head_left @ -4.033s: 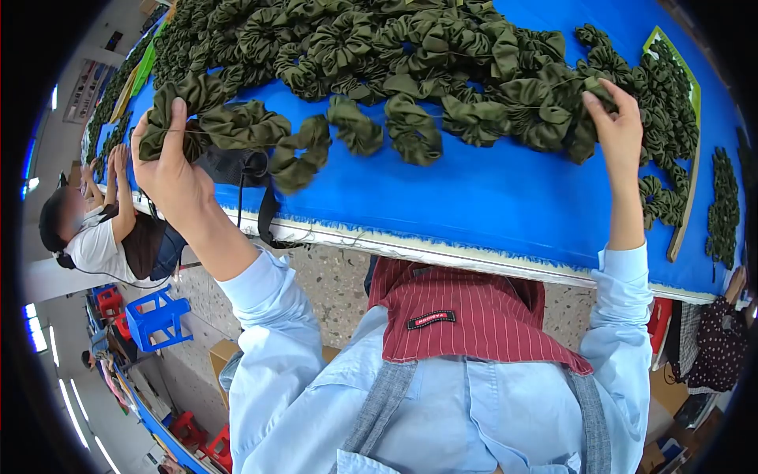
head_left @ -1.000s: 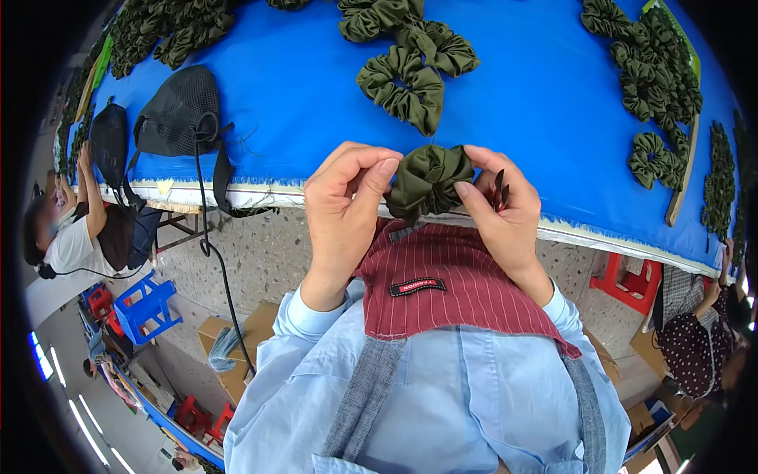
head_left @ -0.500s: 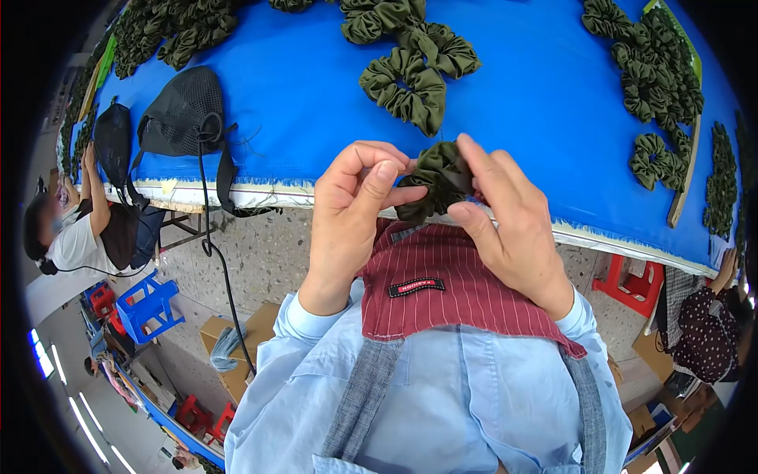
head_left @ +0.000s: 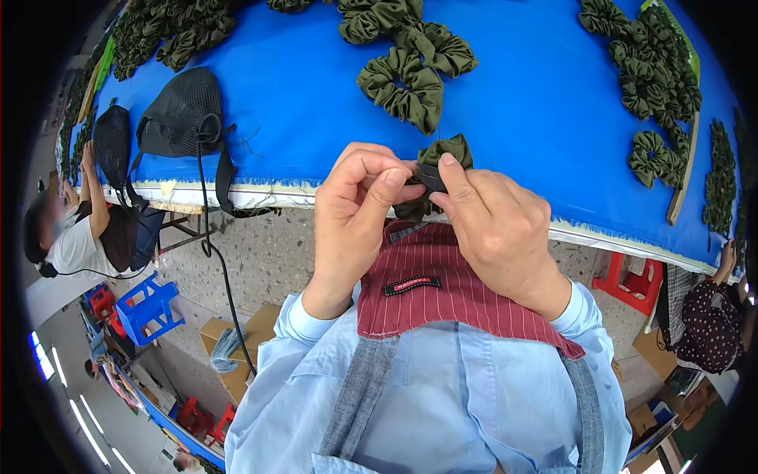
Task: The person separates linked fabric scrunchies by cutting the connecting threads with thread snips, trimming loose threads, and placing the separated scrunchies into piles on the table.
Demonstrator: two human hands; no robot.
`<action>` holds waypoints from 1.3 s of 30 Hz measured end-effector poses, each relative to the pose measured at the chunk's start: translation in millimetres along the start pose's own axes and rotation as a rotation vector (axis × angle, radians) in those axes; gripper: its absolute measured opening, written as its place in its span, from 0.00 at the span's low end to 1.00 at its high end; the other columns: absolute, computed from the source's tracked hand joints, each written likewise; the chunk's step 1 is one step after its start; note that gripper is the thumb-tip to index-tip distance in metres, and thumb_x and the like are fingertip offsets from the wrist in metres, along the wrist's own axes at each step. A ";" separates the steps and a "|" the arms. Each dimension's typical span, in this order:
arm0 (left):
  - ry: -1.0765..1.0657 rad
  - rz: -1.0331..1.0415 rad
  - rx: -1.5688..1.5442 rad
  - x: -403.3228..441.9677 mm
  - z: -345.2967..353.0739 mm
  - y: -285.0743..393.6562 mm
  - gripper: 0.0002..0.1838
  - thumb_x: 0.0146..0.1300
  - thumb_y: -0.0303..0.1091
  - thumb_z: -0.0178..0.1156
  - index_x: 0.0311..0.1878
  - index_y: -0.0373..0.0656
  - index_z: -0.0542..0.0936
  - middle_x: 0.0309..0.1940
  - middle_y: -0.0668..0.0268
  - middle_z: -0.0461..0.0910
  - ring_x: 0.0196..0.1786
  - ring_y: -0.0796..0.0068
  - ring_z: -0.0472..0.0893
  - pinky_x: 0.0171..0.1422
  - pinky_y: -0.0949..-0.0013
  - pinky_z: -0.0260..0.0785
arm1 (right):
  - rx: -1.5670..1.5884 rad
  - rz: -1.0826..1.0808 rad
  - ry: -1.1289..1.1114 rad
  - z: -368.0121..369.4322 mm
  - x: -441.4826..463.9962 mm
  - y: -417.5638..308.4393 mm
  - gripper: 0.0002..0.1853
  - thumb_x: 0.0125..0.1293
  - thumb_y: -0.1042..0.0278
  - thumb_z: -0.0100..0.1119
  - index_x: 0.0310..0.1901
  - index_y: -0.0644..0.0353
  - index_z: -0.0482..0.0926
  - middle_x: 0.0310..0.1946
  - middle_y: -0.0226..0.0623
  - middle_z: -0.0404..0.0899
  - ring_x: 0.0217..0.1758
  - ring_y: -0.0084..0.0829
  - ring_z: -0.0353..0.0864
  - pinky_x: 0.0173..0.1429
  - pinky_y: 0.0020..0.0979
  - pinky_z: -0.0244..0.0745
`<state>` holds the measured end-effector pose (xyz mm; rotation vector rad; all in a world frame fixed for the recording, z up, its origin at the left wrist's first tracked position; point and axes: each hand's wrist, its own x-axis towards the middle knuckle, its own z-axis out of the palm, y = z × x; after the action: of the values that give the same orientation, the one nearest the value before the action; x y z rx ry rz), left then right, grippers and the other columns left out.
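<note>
A dark green scrunchie (head_left: 450,150) is between my hands at the table's front edge, partly hidden by my fingers. My left hand (head_left: 355,201) is closed, its thumb and fingers pinching at the scrunchie's left side. In my right hand (head_left: 501,217), thumb and index finger close on a small flat black piece (head_left: 431,177) lying across the scrunchie; its exact kind is unclear. Just beyond my hands, another green scrunchie (head_left: 403,91) lies on the blue table cover (head_left: 521,103), touching others in a chain.
More green scrunchies are heaped at the back left (head_left: 189,35) and along the right (head_left: 655,79). A black mesh bag (head_left: 180,114) with a hanging cord sits at the left edge. A person (head_left: 79,229) works farther left. Red (head_left: 629,284) and blue (head_left: 148,308) stools stand below.
My right hand has moved left and closed its thumb and index finger on the black piece, which now shows plainly. My left hand stays at the scrunchie.
</note>
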<state>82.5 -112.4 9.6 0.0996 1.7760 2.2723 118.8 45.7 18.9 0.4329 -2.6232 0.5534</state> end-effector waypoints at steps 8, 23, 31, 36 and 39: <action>0.004 0.123 0.145 0.1 1.2 -4.2 0.02 0.62 0.23 0.58 0.35 0.35 0.77 0.41 0.63 0.72 0.37 0.76 0.76 0.41 0.77 0.74 | -0.112 -0.013 -0.093 -7.7 2.6 -4.3 0.18 0.48 0.77 0.67 0.44 0.67 0.78 0.27 0.35 0.75 0.20 0.24 0.69 0.23 0.22 0.65; 0.143 0.270 0.870 19.6 -21.8 12.0 0.14 0.50 0.33 0.68 0.37 0.35 0.80 0.28 0.63 0.79 0.29 0.73 0.75 0.34 0.73 0.68 | 0.856 0.736 -0.017 27.4 -12.3 24.8 0.15 0.60 0.70 0.61 0.48 0.66 0.77 0.24 0.30 0.75 0.24 0.19 0.66 0.28 0.20 0.63; 0.003 -0.017 0.596 22.1 -6.5 -14.5 0.11 0.55 0.27 0.64 0.41 0.34 0.78 0.32 0.63 0.79 0.32 0.78 0.76 0.40 0.78 0.69 | 1.127 0.803 -0.263 14.1 -23.9 19.1 0.15 0.61 0.68 0.59 0.48 0.67 0.77 0.27 0.30 0.77 0.25 0.19 0.67 0.29 0.20 0.63; 0.065 -0.138 0.297 -3.3 -24.5 -13.3 0.10 0.55 0.23 0.61 0.42 0.35 0.78 0.32 0.65 0.79 0.33 0.81 0.75 0.41 0.80 0.69 | 1.064 0.743 -0.297 7.8 -19.0 17.7 0.15 0.62 0.68 0.58 0.47 0.66 0.77 0.27 0.31 0.78 0.24 0.19 0.69 0.28 0.19 0.63; 0.061 -0.181 0.185 -13.7 -30.1 -13.7 0.10 0.56 0.21 0.61 0.42 0.35 0.78 0.33 0.68 0.79 0.33 0.84 0.74 0.40 0.81 0.68 | 0.920 0.613 -0.385 9.4 -15.6 12.7 0.12 0.63 0.70 0.56 0.46 0.65 0.78 0.24 0.30 0.76 0.25 0.17 0.70 0.30 0.17 0.63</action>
<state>91.5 -141.0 -9.8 -0.0943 1.9381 2.0041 124.3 55.8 -0.1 -0.0516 -2.6721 2.0753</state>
